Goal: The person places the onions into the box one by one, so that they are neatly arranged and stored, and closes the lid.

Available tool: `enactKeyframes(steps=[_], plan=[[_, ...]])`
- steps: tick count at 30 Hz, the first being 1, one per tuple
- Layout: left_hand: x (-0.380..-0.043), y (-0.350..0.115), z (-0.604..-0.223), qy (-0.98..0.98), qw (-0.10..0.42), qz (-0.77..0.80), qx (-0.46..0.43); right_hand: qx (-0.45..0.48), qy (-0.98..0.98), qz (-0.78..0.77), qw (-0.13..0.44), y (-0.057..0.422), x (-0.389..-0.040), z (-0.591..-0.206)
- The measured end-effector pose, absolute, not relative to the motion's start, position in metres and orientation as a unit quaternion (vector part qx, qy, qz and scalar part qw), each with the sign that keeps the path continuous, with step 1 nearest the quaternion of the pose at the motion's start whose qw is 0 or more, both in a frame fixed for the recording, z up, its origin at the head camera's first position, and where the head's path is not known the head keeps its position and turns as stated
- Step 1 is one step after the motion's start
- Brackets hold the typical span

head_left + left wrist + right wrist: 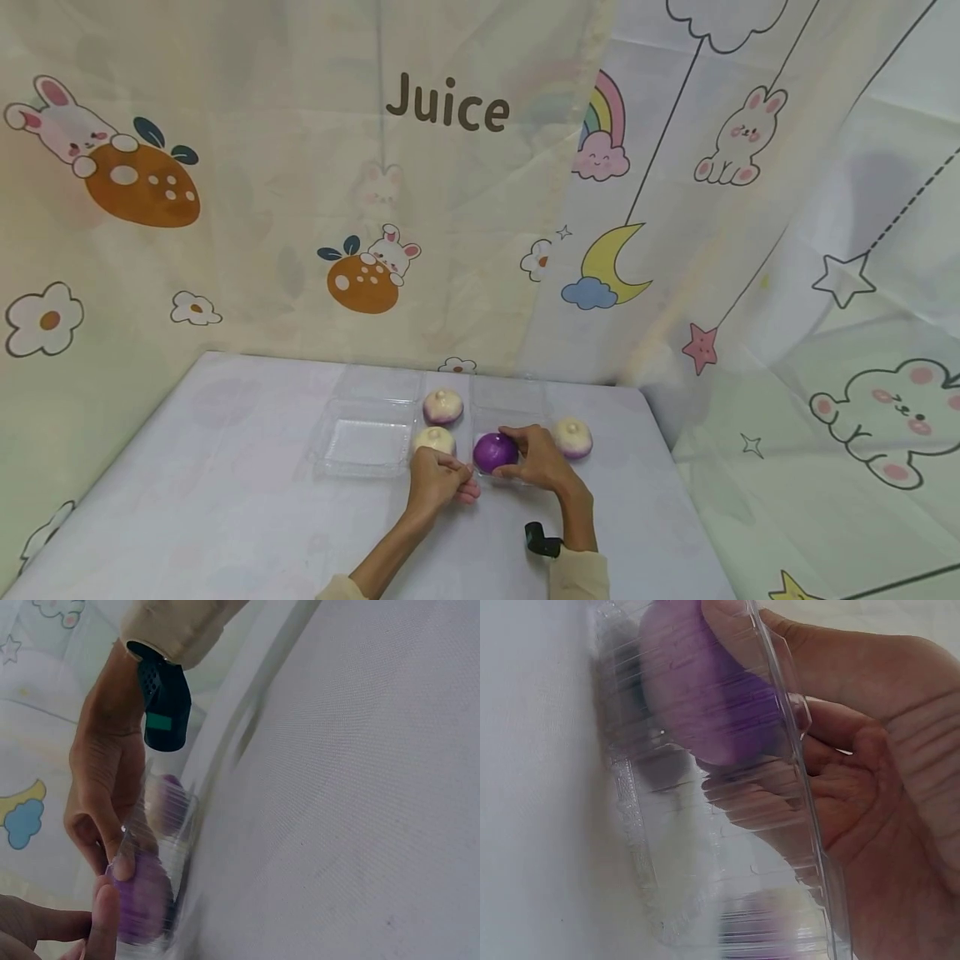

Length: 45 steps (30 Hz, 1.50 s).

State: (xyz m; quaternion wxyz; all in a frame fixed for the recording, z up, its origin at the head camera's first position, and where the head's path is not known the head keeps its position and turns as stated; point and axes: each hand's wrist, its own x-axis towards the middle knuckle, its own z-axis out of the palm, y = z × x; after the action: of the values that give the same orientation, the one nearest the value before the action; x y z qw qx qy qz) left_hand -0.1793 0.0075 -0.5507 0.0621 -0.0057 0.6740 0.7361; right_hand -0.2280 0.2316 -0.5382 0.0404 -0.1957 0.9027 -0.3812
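My right hand (542,458) grips a smooth purple turnip-shaped thing (495,452) between thumb and fingers, within the near part of a clear plastic box (510,398). Through the box's ribbed wall (750,825), the right wrist view shows the purple piece (712,697) and the fingers round it. My left hand (441,482) pinches at the box's near left corner, thumb and finger together. In the left wrist view, its fingertips (105,911) overlap the box's edge. Just behind that hand is a cream-topped piece (433,442), partly hidden by it.
An open clear plastic box (369,443) lies to the left. Another cream-and-purple piece (443,407) sits between the boxes, towards the back, and one more (573,438) is right of the right hand. A black wrist device (542,540) is on the right wrist. Printed curtains (450,183) enclose the table.
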Motion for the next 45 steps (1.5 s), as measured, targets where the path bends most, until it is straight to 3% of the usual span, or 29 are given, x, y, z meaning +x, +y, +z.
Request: enactKeyframes(steps=[28, 45], plan=[[-0.1778, 0.0082, -0.5508, 0.668, 0.06, 0.742, 0.0, -0.177, 0.897, -0.402, 0.04, 0.2341, -0.2257, -0.5389], [-0.1803, 0.009, -0.5555, 0.675, 0.058, 0.735, -0.003, -0.164, 0.897, -0.41, -0.015, 0.2406, -0.2226, -0.5345]])
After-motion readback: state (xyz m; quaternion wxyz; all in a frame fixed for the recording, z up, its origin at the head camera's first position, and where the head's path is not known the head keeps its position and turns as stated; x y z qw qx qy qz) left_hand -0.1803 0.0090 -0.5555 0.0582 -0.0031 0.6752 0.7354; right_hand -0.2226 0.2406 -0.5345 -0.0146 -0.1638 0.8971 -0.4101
